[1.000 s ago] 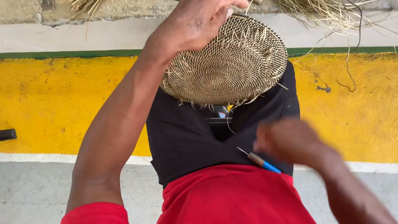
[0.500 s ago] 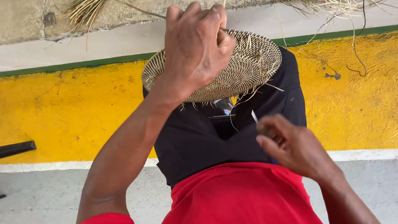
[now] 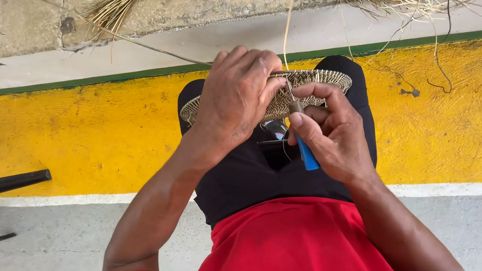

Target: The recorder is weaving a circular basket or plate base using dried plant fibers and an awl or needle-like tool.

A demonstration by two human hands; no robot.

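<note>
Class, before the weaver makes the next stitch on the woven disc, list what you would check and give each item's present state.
1. Left hand has a firm grip on the woven disc: ok.
2. Right hand holds the blue-handled tool: ok.
3. Tool tip meets the disc edge: cannot tell, fingers hide it.
4. Disc rests over the lap: ok.
5. Spare fibre bundle lies on the floor ahead: ok.
6. Loose strand threaded through: cannot tell.

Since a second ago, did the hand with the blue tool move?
Yes. The right hand with the blue-handled tool has come up from the lap, away from the red shirt, to the woven basket piece.
</note>
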